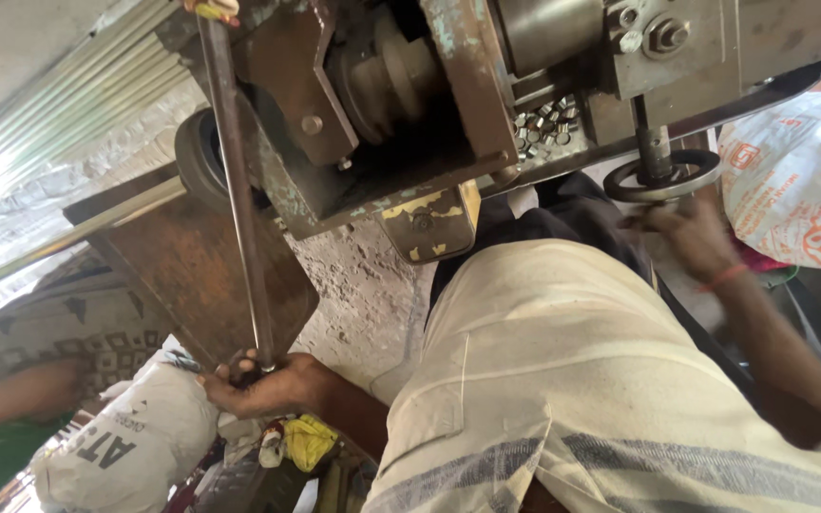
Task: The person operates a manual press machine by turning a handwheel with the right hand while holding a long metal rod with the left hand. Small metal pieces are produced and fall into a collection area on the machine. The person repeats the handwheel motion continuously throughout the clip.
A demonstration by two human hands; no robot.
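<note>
Left hand: the left hand [263, 385] is wrapped tight around the lower end of one long steel lever [237, 180].
Right hand: the right hand [691, 228], fingers loosely curled, touches one round handwheel [662, 178].
Machine: one worn press [486, 85] carries both, lever at its left edge, handwheel at its right.

white printed sacks [795, 180], small metal nuts [545, 123], yellow cloth [311, 440]

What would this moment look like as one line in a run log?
left hand: grips long metal rod | right hand: on small handwheel | machine: overhead
</note>
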